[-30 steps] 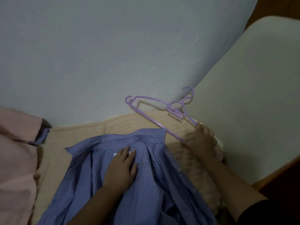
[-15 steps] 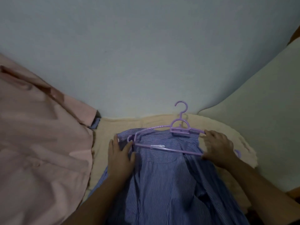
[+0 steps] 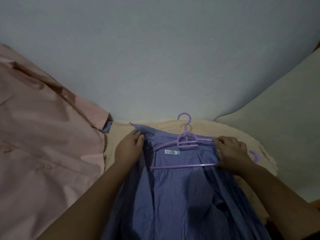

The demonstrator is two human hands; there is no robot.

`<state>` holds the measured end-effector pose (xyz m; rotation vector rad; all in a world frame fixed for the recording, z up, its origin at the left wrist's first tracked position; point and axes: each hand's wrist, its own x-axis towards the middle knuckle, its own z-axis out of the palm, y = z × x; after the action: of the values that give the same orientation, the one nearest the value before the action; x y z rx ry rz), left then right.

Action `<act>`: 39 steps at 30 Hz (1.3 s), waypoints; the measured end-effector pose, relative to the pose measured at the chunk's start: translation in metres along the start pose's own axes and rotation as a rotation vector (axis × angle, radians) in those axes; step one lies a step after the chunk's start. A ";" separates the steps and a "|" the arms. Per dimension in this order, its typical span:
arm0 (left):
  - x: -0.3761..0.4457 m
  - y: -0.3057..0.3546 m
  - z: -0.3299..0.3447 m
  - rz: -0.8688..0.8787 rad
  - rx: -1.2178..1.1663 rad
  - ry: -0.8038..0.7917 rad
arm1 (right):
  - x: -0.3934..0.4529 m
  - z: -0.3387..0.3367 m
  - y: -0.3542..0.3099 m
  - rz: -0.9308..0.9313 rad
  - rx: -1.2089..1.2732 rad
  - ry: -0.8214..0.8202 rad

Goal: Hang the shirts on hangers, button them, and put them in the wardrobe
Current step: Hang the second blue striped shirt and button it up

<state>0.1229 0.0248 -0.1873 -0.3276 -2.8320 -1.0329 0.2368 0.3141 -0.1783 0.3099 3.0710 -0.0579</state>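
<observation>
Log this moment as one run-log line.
step: hanger into shirt | left hand: holds blue striped shirt | right hand: grips purple hanger | buttons: undone

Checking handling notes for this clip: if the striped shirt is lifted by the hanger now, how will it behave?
The striped shirt looks thin and floppy, already creased, so it would likely sag. With the hanger only partly inside the collar, it could probably slip off one side.

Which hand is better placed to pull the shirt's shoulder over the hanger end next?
Probably the left hand: it already pinches the shirt at the collar beside the hanger. The right hand grips the hanger's other end.
</observation>
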 end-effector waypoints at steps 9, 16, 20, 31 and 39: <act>-0.021 0.004 0.012 -0.394 -0.765 -0.080 | 0.017 0.024 -0.062 -0.005 0.103 -0.030; -0.068 -0.054 0.056 -0.606 -0.979 -0.223 | 0.020 0.073 -0.072 -0.005 0.105 -0.172; -0.065 -0.048 0.060 -0.362 -0.533 -0.110 | 0.027 0.077 -0.064 -0.016 0.200 -0.171; -0.023 -0.043 0.060 0.406 0.262 -0.065 | 0.009 0.086 -0.037 0.199 0.473 0.397; 0.013 -0.053 0.069 0.316 0.445 -0.552 | 0.019 0.071 -0.018 0.365 0.713 0.095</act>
<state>0.0955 0.0319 -0.2705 -1.1054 -3.1960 -0.2556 0.2178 0.2975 -0.2495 0.9075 2.8985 -1.1465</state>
